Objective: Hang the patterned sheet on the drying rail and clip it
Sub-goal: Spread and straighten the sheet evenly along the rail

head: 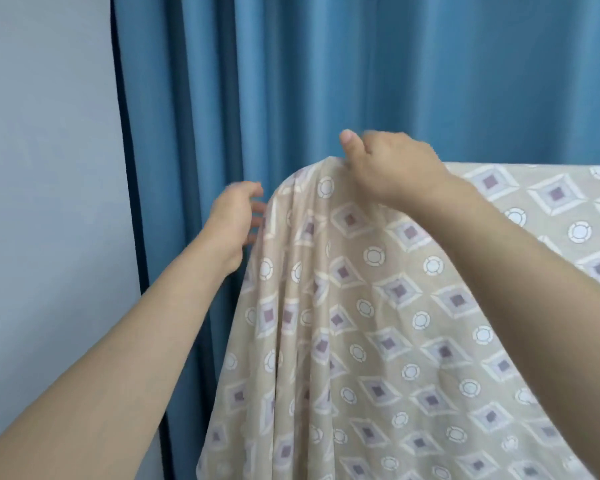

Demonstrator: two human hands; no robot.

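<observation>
The patterned sheet (378, 323) is beige with diamond and circle motifs. It hangs draped over a rail that the fabric hides, its top fold running to the right edge of the view. My right hand (388, 168) pinches the top fold at the sheet's left end, thumb raised. My left hand (234, 220) is at the sheet's left edge with fingers curled and apart, touching the hanging fabric; whether it grips it I cannot tell. No clip is in sight.
Blue pleated curtains (326, 81) hang close behind the sheet. A pale wall (42, 168) stands at the left.
</observation>
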